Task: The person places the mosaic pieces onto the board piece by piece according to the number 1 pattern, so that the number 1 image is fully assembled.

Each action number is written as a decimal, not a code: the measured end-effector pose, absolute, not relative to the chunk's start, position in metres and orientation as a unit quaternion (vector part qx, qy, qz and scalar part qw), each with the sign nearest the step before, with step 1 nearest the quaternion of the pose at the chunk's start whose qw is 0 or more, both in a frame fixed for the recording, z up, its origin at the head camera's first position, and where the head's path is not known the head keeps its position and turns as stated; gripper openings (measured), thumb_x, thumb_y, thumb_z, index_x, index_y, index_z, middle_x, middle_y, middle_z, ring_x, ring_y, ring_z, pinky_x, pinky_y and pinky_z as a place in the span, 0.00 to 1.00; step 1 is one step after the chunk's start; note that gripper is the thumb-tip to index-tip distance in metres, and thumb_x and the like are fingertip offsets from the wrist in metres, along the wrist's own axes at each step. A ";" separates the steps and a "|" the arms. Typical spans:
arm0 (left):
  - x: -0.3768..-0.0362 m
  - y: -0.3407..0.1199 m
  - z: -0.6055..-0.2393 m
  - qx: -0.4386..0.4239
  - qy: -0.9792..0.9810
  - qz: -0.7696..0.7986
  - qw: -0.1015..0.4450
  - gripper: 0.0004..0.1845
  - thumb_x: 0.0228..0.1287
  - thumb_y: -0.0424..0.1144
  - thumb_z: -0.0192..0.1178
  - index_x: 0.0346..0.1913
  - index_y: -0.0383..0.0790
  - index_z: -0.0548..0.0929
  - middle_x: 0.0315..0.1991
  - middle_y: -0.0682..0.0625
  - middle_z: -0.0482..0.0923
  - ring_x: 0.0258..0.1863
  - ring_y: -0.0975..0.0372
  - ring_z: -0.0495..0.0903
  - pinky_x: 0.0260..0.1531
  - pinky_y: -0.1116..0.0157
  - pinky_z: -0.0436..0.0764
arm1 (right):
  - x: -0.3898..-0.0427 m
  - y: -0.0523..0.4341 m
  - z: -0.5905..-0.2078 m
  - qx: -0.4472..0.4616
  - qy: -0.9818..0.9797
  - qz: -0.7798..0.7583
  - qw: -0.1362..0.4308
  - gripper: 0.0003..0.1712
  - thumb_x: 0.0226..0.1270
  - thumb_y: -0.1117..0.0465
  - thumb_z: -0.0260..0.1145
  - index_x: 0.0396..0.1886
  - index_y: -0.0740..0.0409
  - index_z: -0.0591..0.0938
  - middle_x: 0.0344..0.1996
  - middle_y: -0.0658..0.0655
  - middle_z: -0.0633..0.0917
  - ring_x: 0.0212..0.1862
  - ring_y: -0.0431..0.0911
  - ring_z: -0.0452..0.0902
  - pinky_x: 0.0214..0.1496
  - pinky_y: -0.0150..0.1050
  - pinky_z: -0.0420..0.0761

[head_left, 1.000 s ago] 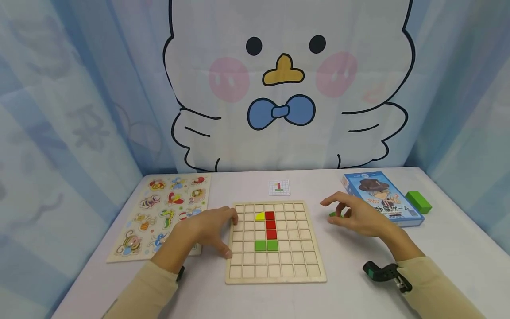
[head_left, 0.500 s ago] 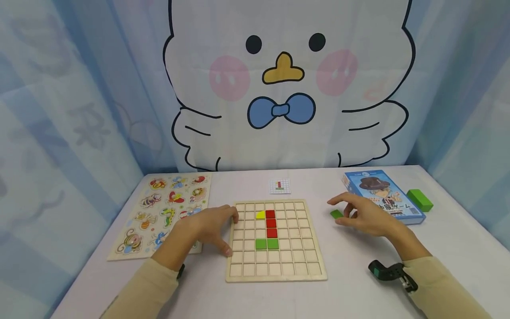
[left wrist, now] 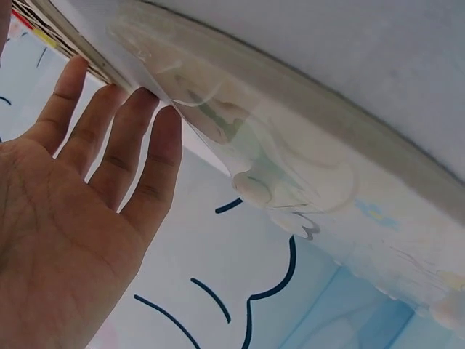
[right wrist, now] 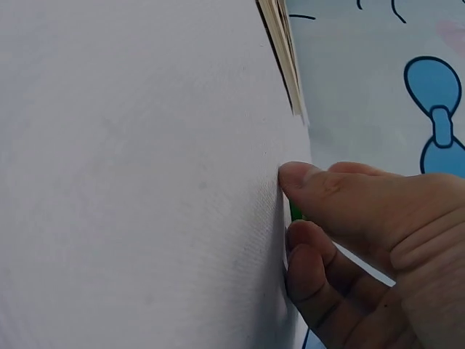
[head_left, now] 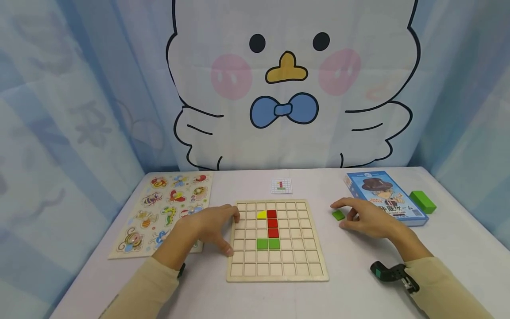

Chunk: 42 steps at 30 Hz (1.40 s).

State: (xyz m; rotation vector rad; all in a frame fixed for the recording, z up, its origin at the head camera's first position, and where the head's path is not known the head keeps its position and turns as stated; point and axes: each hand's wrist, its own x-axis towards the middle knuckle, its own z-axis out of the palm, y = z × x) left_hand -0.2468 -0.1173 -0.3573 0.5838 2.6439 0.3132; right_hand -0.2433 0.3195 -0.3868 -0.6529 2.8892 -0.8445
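Note:
A wooden grid board (head_left: pixel 295 270) carries a yellow piece (head_left: pixel 261 215), a column of red squares (head_left: pixel 272 223) and two green squares (head_left: pixel 268 243). My left hand (head_left: pixel 207 228) is at its left edge, thumb spread from the fingers; the left wrist view shows the palm (left wrist: pixel 65 240) with fingers extended toward the board's edge. A loose green tile (head_left: pixel 338 215) lies on the table right of the board. My right hand (head_left: pixel 370 219) is low beside it, thumb and index finger apart on either side. In the right wrist view the thumb and fingers partly hide the tile (right wrist: pixel 295 211).
A small pattern card (head_left: pixel 281 186) lies behind the board. At left is a sticker-like animal picture board (head_left: pixel 131 254). A blue box (head_left: pixel 384 197) stands behind my right hand, with a green block (head_left: pixel 423 202) to its right. A printed curtain (head_left: pixel 287 146) closes the back.
My right hand has shifted to the right, and more of the green tile now shows between its thumb and index finger. My left hand stays at the board's edge.

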 end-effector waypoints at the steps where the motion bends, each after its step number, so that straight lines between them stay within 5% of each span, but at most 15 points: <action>1: -0.246 -0.117 -0.357 0.209 0.949 0.112 0.206 0.40 0.40 0.57 0.85 0.57 0.57 0.74 0.62 0.56 0.74 0.55 0.59 0.74 0.65 0.51 0.75 | -0.243 0.320 -0.387 -0.209 0.939 -0.272 0.034 0.27 0.65 0.60 0.75 0.63 0.52 0.80 0.53 0.54 0.84 0.36 0.41 0.75 0.35 0.34 0.76; 26: -0.245 -0.117 -0.356 0.203 0.949 0.119 0.211 0.40 0.40 0.55 0.85 0.57 0.55 0.74 0.61 0.55 0.74 0.55 0.59 0.74 0.65 0.52 0.75 | -0.236 0.310 -0.384 -0.231 0.928 -0.286 0.055 0.20 0.74 0.63 0.66 0.63 0.52 0.78 0.49 0.51 0.83 0.42 0.42 0.78 0.43 0.34 0.78; 42: -0.248 -0.116 -0.358 0.204 0.949 0.117 0.208 0.41 0.40 0.56 0.85 0.58 0.56 0.74 0.60 0.56 0.74 0.54 0.59 0.74 0.64 0.52 0.75 | -0.233 0.295 -0.370 -0.284 0.871 -0.397 0.055 0.19 0.77 0.65 0.62 0.64 0.62 0.77 0.60 0.65 0.81 0.42 0.50 0.80 0.38 0.38 0.82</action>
